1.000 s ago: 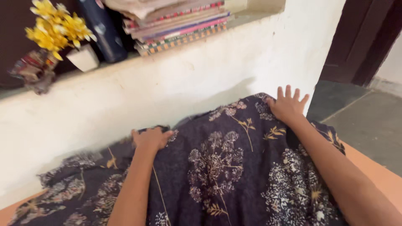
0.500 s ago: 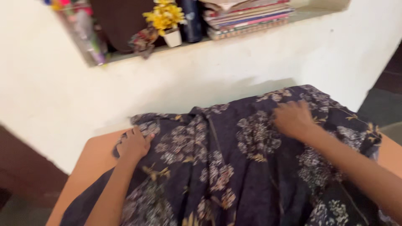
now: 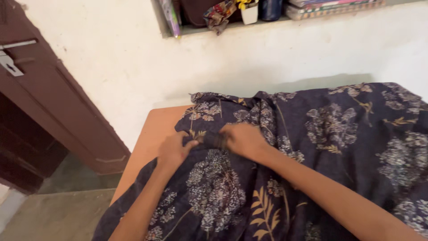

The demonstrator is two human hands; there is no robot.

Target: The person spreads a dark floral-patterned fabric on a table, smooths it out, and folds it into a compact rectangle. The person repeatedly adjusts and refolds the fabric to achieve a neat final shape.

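Where the cloth (image 3: 321, 147) bunches, both hands (image 3: 209, 145) pinch it.

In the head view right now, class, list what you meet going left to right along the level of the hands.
Brown door → bare orange table → left hand → right hand → dark floral cloth.
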